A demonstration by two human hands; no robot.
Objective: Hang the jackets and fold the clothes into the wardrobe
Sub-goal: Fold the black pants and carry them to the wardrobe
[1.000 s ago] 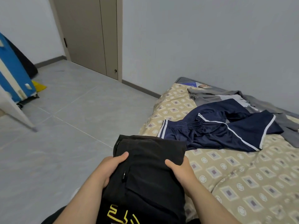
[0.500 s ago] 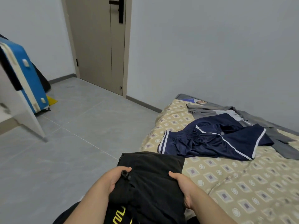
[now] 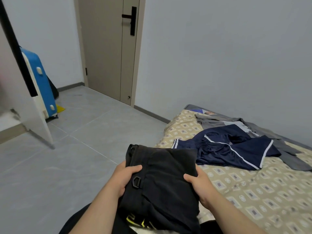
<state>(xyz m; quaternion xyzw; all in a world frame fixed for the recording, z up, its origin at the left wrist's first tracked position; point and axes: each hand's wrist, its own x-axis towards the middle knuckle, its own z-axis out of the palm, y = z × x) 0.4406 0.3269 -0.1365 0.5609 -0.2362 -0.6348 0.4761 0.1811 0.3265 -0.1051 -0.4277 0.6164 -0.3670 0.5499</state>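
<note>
Well, grey tiled floor (image 3: pixel 70 166) fills left & centre. Bed (image 3: pixel 263 196) w/ patterned beige sheet sits at right, against the wall. Closed beige door (image 3: pixel 103 48) w/ black handle (image 3: pixel 131 20) is at the back. White panel (image 3: pixel 25 107) w/ dark edge stands far left, blue suitcase (image 3: pixel 39 78) just behind it. On the bed a navy garment (image 3: pixel 236 152) w/ white stripes lies spread, partly over a grey garment (image 3: pixel 217 121) nearer the wall. Folded black garment (image 3: pixel 167 176) is held up in front of the person, at the bed's near corner. Both hands clamp it: left hand (image 3: pixel 124 179) on its left edge, right hand (image 3: pixel 201 186) on its right edge, thumbs on top. Small black D-ring (image 3: pixel 135 182) sits just beside the left thumb.
</note>
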